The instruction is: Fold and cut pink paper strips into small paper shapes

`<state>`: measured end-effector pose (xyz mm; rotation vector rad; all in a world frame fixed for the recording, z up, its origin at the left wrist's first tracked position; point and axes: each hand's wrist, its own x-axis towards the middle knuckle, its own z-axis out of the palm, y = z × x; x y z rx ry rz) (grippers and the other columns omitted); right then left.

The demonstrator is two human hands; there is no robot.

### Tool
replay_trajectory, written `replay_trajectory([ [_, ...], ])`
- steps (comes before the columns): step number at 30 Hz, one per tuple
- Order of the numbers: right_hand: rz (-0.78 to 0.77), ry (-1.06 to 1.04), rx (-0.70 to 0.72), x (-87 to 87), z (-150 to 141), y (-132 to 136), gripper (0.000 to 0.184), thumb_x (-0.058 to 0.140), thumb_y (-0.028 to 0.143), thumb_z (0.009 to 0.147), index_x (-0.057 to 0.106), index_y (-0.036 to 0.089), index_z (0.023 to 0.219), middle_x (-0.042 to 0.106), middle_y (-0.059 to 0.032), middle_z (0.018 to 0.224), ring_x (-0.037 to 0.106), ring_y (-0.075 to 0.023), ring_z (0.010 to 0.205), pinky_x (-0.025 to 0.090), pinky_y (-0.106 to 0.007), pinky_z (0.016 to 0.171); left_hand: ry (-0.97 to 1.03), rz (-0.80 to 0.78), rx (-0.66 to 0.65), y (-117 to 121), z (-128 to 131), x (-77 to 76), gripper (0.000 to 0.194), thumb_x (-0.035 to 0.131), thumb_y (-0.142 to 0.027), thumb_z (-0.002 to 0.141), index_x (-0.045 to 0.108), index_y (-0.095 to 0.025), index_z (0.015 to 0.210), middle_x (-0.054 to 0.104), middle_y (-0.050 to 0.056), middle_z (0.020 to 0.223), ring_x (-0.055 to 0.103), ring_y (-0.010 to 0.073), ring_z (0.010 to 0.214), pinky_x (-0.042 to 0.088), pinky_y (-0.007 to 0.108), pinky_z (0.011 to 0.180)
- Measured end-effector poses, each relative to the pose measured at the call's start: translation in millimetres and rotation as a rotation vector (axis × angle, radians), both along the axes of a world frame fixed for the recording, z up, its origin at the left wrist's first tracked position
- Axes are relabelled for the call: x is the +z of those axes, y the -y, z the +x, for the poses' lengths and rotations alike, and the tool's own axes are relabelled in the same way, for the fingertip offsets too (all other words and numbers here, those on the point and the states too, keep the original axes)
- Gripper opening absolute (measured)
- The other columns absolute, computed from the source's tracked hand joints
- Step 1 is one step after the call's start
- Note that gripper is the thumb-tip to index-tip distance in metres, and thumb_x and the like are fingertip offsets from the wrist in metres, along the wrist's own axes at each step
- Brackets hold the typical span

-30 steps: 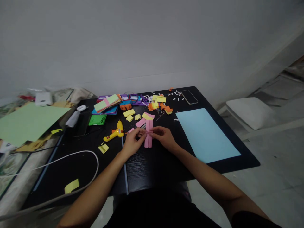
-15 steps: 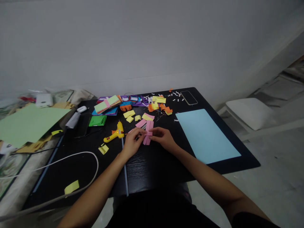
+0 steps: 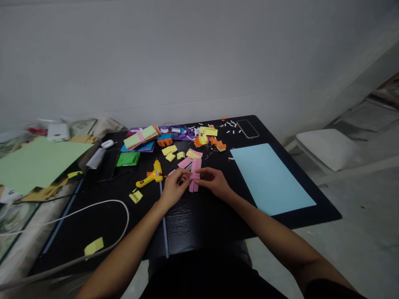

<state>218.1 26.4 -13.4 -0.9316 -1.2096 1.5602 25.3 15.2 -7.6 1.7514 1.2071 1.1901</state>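
Note:
Both hands meet over the black table around a folded piece of pink paper [image 3: 196,165], which has a lengthwise crease and a narrow pink band across it. My left hand [image 3: 175,184] pinches the band's left end between thumb and fingers. On the other side my right hand [image 3: 215,181] pinches the right end the same way. Just beyond the fingers lie more pink and yellow paper strips [image 3: 194,153], partly covered by the held piece. A yellow hot glue gun [image 3: 151,174] rests to the left of my left hand.
A light blue sheet [image 3: 272,178] lies on the right. Behind are stacked coloured papers [image 3: 141,138], orange scraps [image 3: 220,145] and a phone [image 3: 247,128]. A white cable [image 3: 124,207] loops at the left, near a green sheet [image 3: 40,160]. A white stool [image 3: 327,147] stands beyond the table.
The pink paper has turned slightly more upright between my fingers, its lower end shifting a little right. Both hands stay nearly in place.

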Motion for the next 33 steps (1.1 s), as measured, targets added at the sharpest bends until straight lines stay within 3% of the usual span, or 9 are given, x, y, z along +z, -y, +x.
replay_trajectory([
  [12,-0.021,0.008,-0.028,5.5,1.4,-0.1,0.036,0.088,0.038,0.064,0.079,0.023,0.096,0.079,-0.0033,0.095,0.073,-0.0219,0.091,0.057,-0.039,0.092,0.038,-0.017,0.0,-0.9,0.3,-2.2,0.024,0.068,-0.026,0.086,0.061,-0.02,0.108,0.068,0.002,0.087,0.064,0.0133,0.075,0.054,0.027,0.071],
  [22,-0.032,0.006,-0.096,3.2,0.5,-3.4,0.031,0.084,0.044,0.07,0.077,0.021,0.09,0.076,-0.0015,0.083,0.069,-0.0163,0.073,0.058,-0.031,0.073,0.05,-0.016,-0.001,1.6,2.8,2.8,0.019,0.068,-0.024,0.085,0.063,-0.02,0.103,0.069,0.003,0.088,0.065,0.0141,0.075,0.055,0.028,0.074],
  [33,-0.018,0.024,-0.075,1.4,4.0,-3.2,0.032,0.086,0.035,0.067,0.076,0.021,0.094,0.075,-0.0011,0.083,0.069,-0.0163,0.071,0.057,-0.033,0.077,0.016,0.011,0.023,2.2,5.3,6.5,0.011,0.067,-0.022,0.085,0.063,-0.021,0.095,0.067,0.001,0.086,0.063,0.0124,0.07,0.053,0.025,0.067],
])
